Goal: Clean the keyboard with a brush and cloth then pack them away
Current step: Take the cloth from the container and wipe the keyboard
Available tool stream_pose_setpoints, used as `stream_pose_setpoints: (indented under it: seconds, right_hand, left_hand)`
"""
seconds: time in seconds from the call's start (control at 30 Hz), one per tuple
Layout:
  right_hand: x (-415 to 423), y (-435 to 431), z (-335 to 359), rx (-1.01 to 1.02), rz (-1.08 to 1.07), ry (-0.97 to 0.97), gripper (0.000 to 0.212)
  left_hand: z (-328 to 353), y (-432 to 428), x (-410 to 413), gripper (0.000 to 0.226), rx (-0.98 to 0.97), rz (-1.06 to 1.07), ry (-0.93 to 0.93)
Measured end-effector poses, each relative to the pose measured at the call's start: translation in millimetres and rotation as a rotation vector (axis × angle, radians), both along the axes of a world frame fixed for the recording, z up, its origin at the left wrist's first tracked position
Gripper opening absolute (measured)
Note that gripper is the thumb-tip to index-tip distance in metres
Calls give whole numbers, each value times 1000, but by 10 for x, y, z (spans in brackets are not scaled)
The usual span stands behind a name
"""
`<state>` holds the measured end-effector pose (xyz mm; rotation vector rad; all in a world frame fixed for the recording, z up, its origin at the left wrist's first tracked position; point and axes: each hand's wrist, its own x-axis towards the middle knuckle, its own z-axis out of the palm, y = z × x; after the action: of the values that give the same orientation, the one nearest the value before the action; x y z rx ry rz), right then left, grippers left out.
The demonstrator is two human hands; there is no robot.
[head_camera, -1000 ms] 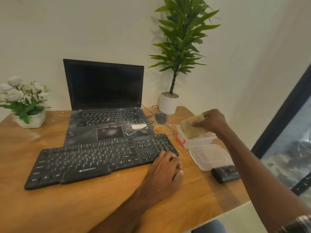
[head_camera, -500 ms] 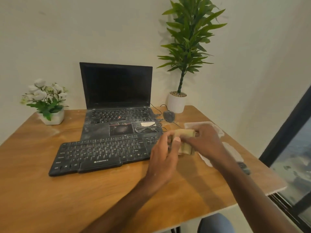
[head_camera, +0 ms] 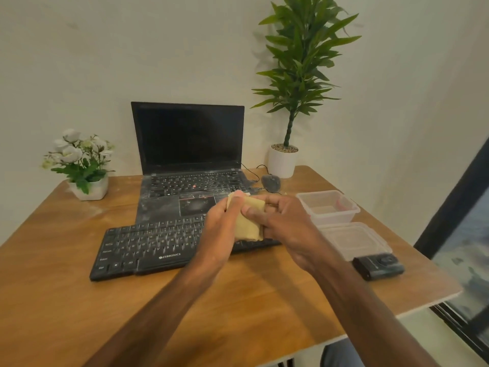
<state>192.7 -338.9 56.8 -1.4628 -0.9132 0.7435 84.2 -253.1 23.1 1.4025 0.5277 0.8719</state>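
A folded tan cloth (head_camera: 247, 223) is held above the right part of the black keyboard (head_camera: 148, 247). My left hand (head_camera: 221, 229) grips its left side and my right hand (head_camera: 280, 223) grips its right side. The keyboard lies on the wooden table in front of a dusty open laptop (head_camera: 189, 165); its right end is hidden behind my hands. An open clear plastic box (head_camera: 328, 206) stands to the right, with a red handle showing inside it. Its lid (head_camera: 354, 241) lies just in front of it.
A small black device (head_camera: 378, 266) lies near the table's right edge. A grey mouse (head_camera: 270, 182) and a tall potted plant (head_camera: 283, 162) stand behind the box. A white flower pot (head_camera: 88, 188) sits at the back left.
My right hand carried the cloth from over the plastic box to above the keyboard. My left hand rose off the table and took hold of the cloth too.
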Motion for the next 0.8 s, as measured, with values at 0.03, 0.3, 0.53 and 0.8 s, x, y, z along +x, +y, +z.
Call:
stream_pose_setpoints:
  seconds: [0.03, 0.3, 0.53, 0.8]
  right_hand:
    - [-36, 37, 3, 18, -10, -13, 25]
    - [-261, 597, -58, 62, -184, -366, 38]
    - [-386, 1153, 46, -10, 309, -95, 32]
    - [-482, 1738, -46, 107, 241, -687, 29]
  left_hand:
    - [11, 40, -33, 35, 24, -2, 5]
    - [40, 487, -348, 35, 248, 158, 83]
    - [-20, 1151, -663, 57, 299, 141, 216]
    - [-392, 1597, -1688, 111, 551, 26, 783]
